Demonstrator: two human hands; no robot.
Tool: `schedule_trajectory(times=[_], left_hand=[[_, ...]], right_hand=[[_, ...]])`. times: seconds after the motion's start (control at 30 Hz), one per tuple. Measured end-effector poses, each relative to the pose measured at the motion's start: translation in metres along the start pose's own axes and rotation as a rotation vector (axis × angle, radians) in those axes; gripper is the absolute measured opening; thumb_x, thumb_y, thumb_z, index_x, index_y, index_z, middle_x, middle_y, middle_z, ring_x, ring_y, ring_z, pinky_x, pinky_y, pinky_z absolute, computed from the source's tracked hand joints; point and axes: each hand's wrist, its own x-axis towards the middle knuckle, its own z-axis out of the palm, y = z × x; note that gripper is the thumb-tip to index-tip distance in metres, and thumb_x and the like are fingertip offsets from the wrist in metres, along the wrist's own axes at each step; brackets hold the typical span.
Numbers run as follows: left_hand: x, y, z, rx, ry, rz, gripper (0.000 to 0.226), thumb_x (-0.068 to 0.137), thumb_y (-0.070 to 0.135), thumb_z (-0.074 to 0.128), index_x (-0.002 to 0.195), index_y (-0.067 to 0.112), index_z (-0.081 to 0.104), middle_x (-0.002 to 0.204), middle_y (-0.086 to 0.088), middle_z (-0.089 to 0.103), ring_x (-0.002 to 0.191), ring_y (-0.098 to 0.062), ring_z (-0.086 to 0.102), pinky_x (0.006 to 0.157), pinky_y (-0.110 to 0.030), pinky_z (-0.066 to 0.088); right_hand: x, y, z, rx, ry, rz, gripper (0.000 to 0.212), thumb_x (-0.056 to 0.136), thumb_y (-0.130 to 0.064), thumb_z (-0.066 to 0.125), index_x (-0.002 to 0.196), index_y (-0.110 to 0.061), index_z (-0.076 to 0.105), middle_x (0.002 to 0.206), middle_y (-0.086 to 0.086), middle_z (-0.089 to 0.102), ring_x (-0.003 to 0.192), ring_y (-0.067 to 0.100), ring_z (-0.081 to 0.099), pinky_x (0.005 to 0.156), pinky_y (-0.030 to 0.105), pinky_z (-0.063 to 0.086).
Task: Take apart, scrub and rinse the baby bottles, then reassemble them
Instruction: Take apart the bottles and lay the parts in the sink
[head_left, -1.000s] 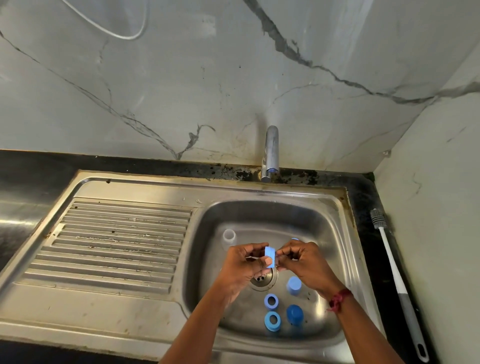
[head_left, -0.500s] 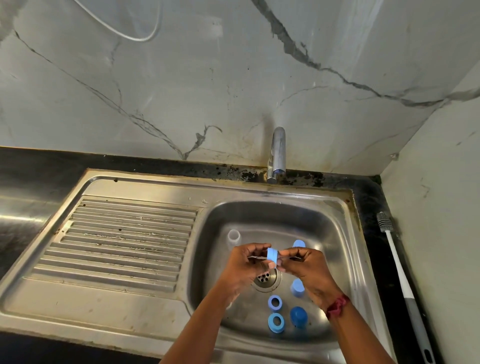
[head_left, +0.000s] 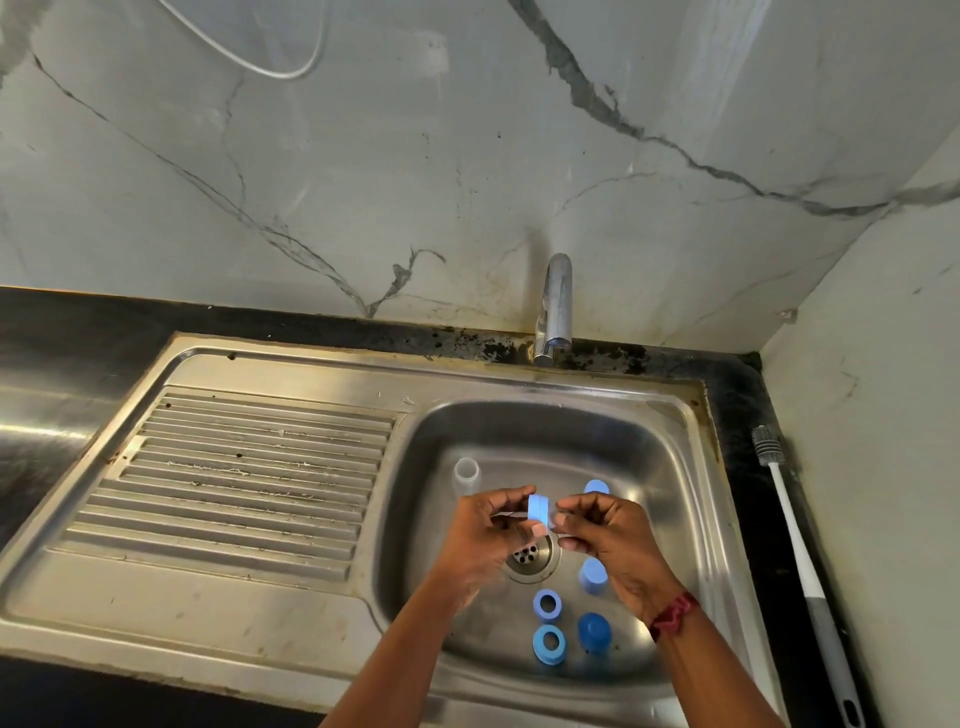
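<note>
Blue collar ring held above drain of sink, between both hands. Left hand pinched on left side, right hand pinched on right side. Ring set on edge, axis laid hand to hand; both hands equally near.

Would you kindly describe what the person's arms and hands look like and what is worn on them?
Both forearms are bare, with no sleeves in view, and neither the left hand nor the right hand is gloved. A red band circles the right wrist. The left wrist carries nothing. No rings can be made out.
</note>
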Motion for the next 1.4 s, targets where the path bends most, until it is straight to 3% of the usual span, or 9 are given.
schedule_trajectory(times=[0.2,0.37,0.6,0.73,0.9,1.0,1.1,1.23,1.4], left_hand=[[-0.003,-0.002,0.004,0.005,0.004,0.001,0.043,0.076,-0.001,0.082,0.116,0.012,0.071,0.099,-0.004,0.077,0.092,-0.023,0.074,0.084,-0.037,0.060],[-0.002,0.006,0.001,-0.044,0.026,0.016,0.037,0.074,-0.007,0.080,0.101,0.017,0.075,0.093,-0.004,0.078,0.088,-0.021,0.075,0.079,-0.030,0.060],[-0.007,0.001,-0.005,-0.041,0.011,0.014,0.034,0.078,-0.004,0.078,0.103,0.018,0.075,0.097,-0.004,0.078,0.093,-0.022,0.074,0.081,-0.029,0.058],[-0.003,-0.001,-0.002,0.029,0.039,0.016,0.044,0.070,0.000,0.086,0.110,0.014,0.072,0.100,-0.005,0.077,0.093,-0.021,0.074,0.082,-0.033,0.060],[-0.003,-0.002,0.002,0.009,0.069,0.025,0.044,0.070,-0.003,0.085,0.107,0.016,0.073,0.098,-0.003,0.077,0.092,-0.020,0.074,0.081,-0.030,0.059],[-0.002,-0.002,0.004,0.055,0.092,0.066,0.042,0.068,0.000,0.087,0.105,0.017,0.074,0.096,0.000,0.078,0.092,-0.017,0.074,0.081,-0.030,0.060],[-0.003,-0.003,0.005,0.093,0.098,0.096,0.038,0.069,0.003,0.088,0.103,0.014,0.075,0.095,0.001,0.078,0.091,-0.016,0.074,0.083,-0.032,0.060],[-0.004,-0.007,0.003,0.090,0.123,0.082,0.035,0.069,0.005,0.088,0.100,0.009,0.074,0.094,-0.002,0.077,0.089,-0.019,0.075,0.085,-0.040,0.060],[-0.005,-0.004,0.005,0.150,0.072,0.082,0.035,0.069,0.005,0.089,0.098,0.010,0.070,0.094,-0.002,0.077,0.090,-0.017,0.074,0.085,-0.035,0.060]], right_hand=[[0.002,-0.002,0.008,-0.156,0.035,-0.081,0.010,0.076,-0.001,0.080,0.082,0.001,0.072,0.073,0.015,0.072,0.064,0.021,0.069,0.062,0.026,0.059],[0.005,0.002,0.005,-0.010,0.021,-0.040,0.016,0.078,-0.002,0.079,0.094,-0.001,0.074,0.087,0.017,0.075,0.082,0.032,0.073,0.079,0.039,0.061],[0.002,0.002,0.005,0.137,-0.022,0.113,0.019,0.082,-0.001,0.074,0.100,0.003,0.068,0.097,0.016,0.075,0.089,0.030,0.074,0.069,0.030,0.060],[-0.002,0.004,0.006,0.242,-0.015,0.176,0.014,0.084,0.002,0.069,0.098,0.003,0.067,0.091,0.014,0.075,0.082,0.024,0.074,0.064,0.025,0.058],[-0.003,0.002,0.006,0.290,-0.017,0.190,0.011,0.086,0.003,0.066,0.097,0.003,0.068,0.096,0.019,0.074,0.086,0.026,0.074,0.067,0.026,0.060],[-0.006,0.005,0.009,0.373,0.000,0.227,0.007,0.089,0.002,0.063,0.092,0.002,0.069,0.088,0.018,0.074,0.081,0.026,0.073,0.067,0.029,0.060],[-0.009,0.008,0.011,0.379,0.002,0.237,0.007,0.091,-0.001,0.062,0.092,0.000,0.069,0.086,0.017,0.074,0.079,0.024,0.073,0.069,0.030,0.060],[-0.011,0.007,0.012,0.314,-0.035,0.211,0.018,0.090,-0.015,0.067,0.100,0.000,0.070,0.097,0.020,0.074,0.088,0.025,0.073,0.077,0.036,0.059],[-0.014,0.007,0.012,0.259,-0.114,0.202,0.034,0.086,-0.019,0.072,0.113,-0.003,0.061,0.106,0.018,0.072,0.098,0.032,0.071,0.087,0.049,0.057]])
